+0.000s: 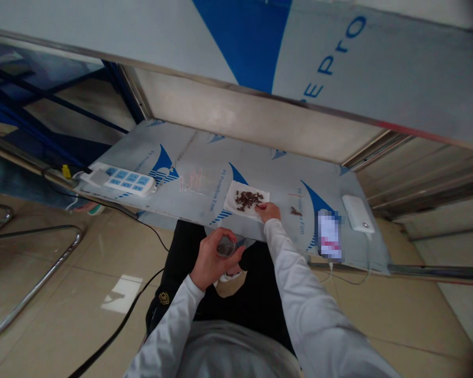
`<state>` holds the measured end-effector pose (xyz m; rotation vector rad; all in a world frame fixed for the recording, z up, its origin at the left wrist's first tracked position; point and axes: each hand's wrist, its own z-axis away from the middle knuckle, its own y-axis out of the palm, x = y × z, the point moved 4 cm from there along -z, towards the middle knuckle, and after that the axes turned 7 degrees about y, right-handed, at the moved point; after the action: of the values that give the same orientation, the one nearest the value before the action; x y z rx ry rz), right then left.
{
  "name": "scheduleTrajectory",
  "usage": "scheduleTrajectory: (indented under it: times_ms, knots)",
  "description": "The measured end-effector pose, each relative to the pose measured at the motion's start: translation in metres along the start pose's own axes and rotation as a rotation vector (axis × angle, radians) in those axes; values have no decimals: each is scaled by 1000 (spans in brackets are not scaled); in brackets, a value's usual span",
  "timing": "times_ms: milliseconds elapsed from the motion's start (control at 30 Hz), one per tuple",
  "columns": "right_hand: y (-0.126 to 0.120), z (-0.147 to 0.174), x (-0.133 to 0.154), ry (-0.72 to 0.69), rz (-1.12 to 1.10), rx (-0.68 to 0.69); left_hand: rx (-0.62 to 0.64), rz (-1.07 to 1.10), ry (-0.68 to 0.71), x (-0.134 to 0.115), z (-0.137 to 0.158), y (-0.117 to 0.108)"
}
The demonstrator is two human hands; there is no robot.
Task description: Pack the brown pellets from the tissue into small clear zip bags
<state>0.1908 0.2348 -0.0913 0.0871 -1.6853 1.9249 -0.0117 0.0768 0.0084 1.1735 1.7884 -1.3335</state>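
Note:
My left hand (208, 260) curls around a small clear plastic cup (226, 247), held over my lap just below the shelf's front edge. The cup's mouth faces up, and something greyish or dark shows inside, too blurred to name. A pile of small dark-brown, rod-like pieces (247, 200) lies on a white sheet of paper (241, 187) on the shelf. At the right side of that pile is my right hand (269, 212), thumb and fingers pinched together. Whatever is between those fingertips is hidden or too small to make out.
The film-covered metal shelf (205, 152) carries a white power strip (130, 181) at left and a clear plastic bag (192, 180). On its right are a brown scrap (297, 211), a blurred phone (330, 237) and a white power bank (357, 214) with cables. An upper panel (142, 31) overhangs the back.

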Motion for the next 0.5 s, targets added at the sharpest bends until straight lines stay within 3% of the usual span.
scheduleTrajectory:
  times_ms: [133, 233, 333, 400, 500]
  knots:
    - [-7, -5, 2, 10, -25, 27, 2, 4, -5, 0, 0, -1]
    - [-21, 10, 5, -26, -55, 29, -6, -1, -19, 3, 0, -2]
    - [-49, 53, 14, -140, -147, 11, -16, 3, -20, 4, -1, -2]
    - [-73, 94, 26, -326, -326, 1, -19, 16, -12, 5, -1, -1]
    - [-96, 155, 47, -550, -421, 137, -4, 49, 8, 4, -1, 4]
